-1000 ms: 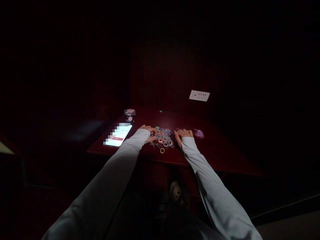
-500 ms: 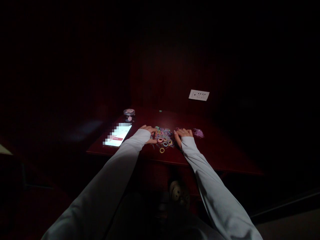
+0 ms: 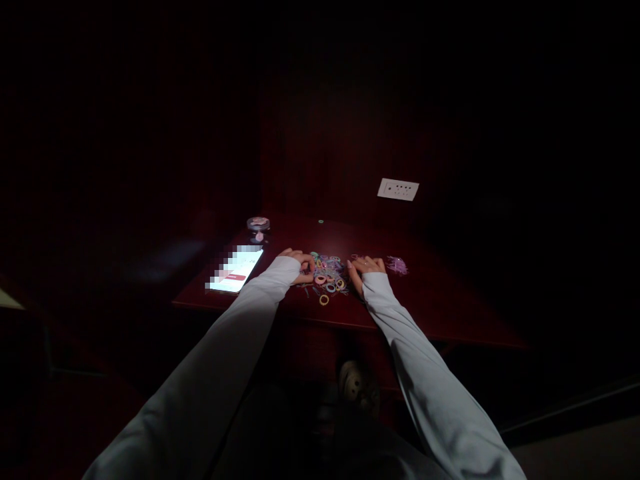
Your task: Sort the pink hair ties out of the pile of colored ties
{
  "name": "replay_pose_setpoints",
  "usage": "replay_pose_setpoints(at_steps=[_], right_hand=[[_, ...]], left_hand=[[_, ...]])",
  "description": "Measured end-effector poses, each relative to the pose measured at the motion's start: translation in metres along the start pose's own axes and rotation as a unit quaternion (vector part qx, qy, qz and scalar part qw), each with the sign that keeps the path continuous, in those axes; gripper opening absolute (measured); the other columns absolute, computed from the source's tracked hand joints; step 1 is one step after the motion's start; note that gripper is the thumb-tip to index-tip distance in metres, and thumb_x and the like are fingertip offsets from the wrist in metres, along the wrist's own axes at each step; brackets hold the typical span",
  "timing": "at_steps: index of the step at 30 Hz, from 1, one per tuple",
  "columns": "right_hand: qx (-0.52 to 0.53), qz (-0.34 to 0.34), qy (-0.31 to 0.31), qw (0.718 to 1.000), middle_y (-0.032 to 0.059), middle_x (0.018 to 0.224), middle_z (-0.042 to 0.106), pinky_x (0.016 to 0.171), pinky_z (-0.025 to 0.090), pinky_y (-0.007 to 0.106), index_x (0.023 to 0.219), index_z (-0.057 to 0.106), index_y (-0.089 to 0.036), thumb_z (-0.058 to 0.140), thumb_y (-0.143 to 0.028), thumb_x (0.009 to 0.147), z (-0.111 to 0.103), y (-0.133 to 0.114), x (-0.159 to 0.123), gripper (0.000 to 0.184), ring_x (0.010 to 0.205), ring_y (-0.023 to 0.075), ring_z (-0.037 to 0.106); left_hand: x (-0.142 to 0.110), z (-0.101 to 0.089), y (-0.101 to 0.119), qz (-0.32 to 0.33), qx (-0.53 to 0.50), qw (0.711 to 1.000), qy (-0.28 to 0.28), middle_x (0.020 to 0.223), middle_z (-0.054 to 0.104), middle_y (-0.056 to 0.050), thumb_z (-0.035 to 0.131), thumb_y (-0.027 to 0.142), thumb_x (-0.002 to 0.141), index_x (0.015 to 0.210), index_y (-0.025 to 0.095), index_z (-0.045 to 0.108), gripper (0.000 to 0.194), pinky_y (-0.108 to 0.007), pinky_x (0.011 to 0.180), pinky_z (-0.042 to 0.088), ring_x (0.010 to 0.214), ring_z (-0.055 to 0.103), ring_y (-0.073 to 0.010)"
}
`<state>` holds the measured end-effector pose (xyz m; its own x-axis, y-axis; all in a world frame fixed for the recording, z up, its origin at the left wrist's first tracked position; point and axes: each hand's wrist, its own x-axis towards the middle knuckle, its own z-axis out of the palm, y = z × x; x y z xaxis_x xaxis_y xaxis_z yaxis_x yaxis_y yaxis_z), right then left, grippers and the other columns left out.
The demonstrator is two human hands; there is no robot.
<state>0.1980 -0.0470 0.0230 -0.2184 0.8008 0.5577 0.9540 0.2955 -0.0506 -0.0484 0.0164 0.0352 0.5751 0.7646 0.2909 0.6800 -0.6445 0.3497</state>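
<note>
On the dark red table lies a loose pile of small hair ties (image 3: 327,272) in pastel colours, rings and thin bands mixed together. My left hand (image 3: 299,265) is at the pile's left edge, fingers curled in towards the thumb; whatever is between them is too small to make out. Across the pile, my right hand (image 3: 366,267) rests low on the table with its fingers loosely bent and thumb apart, nothing visible in it. A yellow hair tie (image 3: 324,300) sits alone just in front of the pile. Beyond my right hand is a separate bunch of purple bands (image 3: 397,265).
A lit phone (image 3: 235,270) lies at the table's left side. Behind it stands a round clear container (image 3: 259,229). One small green ring (image 3: 321,221) is far back on the table (image 3: 440,300). A white socket plate (image 3: 398,189) is on the back wall.
My left thumb and fingers have shifted slightly among the hair ties at the pile's edge. My right hand and the other things look the same.
</note>
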Motion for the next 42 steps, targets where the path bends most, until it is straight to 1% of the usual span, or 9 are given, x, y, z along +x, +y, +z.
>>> replay_pose_setpoints(at_steps=[5,8,11,15,18,25,33,38,42], right_hand=[[-0.005,-0.002,0.014,1.0,0.0072,0.088,0.076,0.086,0.031,0.036,0.082,0.071,-0.022,0.032,-0.04,0.112,0.001,0.0,0.001,0.053,0.089,0.0218,0.061],[0.015,-0.006,0.028,0.999,0.0069,0.089,0.076,0.086,0.032,0.036,0.084,0.071,-0.022,0.032,-0.042,0.112,0.003,-0.002,0.002,0.052,0.087,0.0215,0.06],[0.056,-0.005,0.022,0.998,0.006,0.093,0.076,0.088,0.032,0.035,0.095,0.074,-0.023,0.039,-0.043,0.11,0.006,-0.01,0.007,0.044,0.09,0.0219,0.061],[0.095,0.016,-0.015,0.995,0.0052,0.097,0.076,0.091,0.033,0.036,0.111,0.077,-0.026,0.054,-0.041,0.105,0.011,-0.026,0.016,0.028,0.096,0.0236,0.061],[0.106,0.021,-0.038,0.993,0.0063,0.101,0.075,0.092,0.034,0.037,0.116,0.077,-0.027,0.057,-0.04,0.104,0.016,-0.034,0.02,0.027,0.1,0.0248,0.06],[0.093,0.022,-0.038,0.995,0.0076,0.109,0.075,0.095,0.034,0.04,0.109,0.079,-0.026,0.056,-0.033,0.103,0.022,-0.033,0.02,0.025,0.106,0.026,0.059],[0.078,0.035,-0.034,0.996,0.0079,0.108,0.074,0.097,0.036,0.04,0.107,0.079,-0.026,0.058,-0.033,0.102,0.024,-0.031,0.019,0.023,0.107,0.0271,0.058],[0.093,0.038,-0.04,0.994,0.0072,0.108,0.074,0.099,0.035,0.042,0.114,0.079,-0.029,0.057,-0.04,0.104,0.024,-0.031,0.019,0.026,0.107,0.0269,0.057],[0.103,0.025,-0.054,0.993,0.0066,0.107,0.074,0.098,0.035,0.042,0.112,0.08,-0.03,0.059,-0.047,0.103,0.023,-0.033,0.02,0.028,0.105,0.0261,0.057]], left_hand=[[0.001,-0.001,0.0,-0.011,-0.011,1.0,0.024,0.073,0.06,0.002,0.074,0.026,0.078,0.086,0.021,0.073,0.01,-0.03,0.086,0.038,0.08,0.058,-0.0181],[0.001,-0.002,0.001,-0.016,-0.002,0.999,0.043,0.074,0.06,0.002,0.074,0.026,0.079,0.088,0.02,0.074,0.011,-0.031,0.086,0.038,0.079,0.057,-0.018],[0.002,-0.002,0.003,-0.01,0.029,0.998,0.051,0.074,0.062,0.001,0.074,0.027,0.08,0.09,0.021,0.074,0.011,-0.032,0.087,0.038,0.078,0.057,-0.0182],[0.005,-0.001,0.008,0.021,0.068,0.996,0.044,0.076,0.066,0.0,0.072,0.03,0.084,0.093,0.021,0.074,0.012,-0.033,0.086,0.036,0.08,0.057,-0.0191],[0.008,0.0,0.01,0.053,0.091,0.994,0.03,0.076,0.067,-0.001,0.07,0.032,0.087,0.093,0.021,0.073,0.013,-0.034,0.084,0.035,0.082,0.057,-0.0199],[0.01,0.0,0.009,0.069,0.098,0.992,0.038,0.07,0.066,0.001,0.069,0.032,0.089,0.092,0.021,0.073,0.012,-0.033,0.081,0.032,0.079,0.056,-0.0187],[0.008,0.001,0.007,0.077,0.101,0.991,0.049,0.068,0.065,0.001,0.068,0.032,0.09,0.09,0.021,0.072,0.012,-0.034,0.081,0.032,0.079,0.056,-0.0189],[0.011,0.002,0.006,0.085,0.105,0.99,0.044,0.069,0.065,0.001,0.068,0.032,0.089,0.092,0.021,0.073,0.013,-0.034,0.081,0.033,0.08,0.057,-0.0193],[0.011,0.0,0.007,0.098,0.113,0.988,0.03,0.071,0.066,0.0,0.068,0.033,0.089,0.097,0.021,0.074,0.016,-0.034,0.081,0.033,0.08,0.057,-0.0196]])
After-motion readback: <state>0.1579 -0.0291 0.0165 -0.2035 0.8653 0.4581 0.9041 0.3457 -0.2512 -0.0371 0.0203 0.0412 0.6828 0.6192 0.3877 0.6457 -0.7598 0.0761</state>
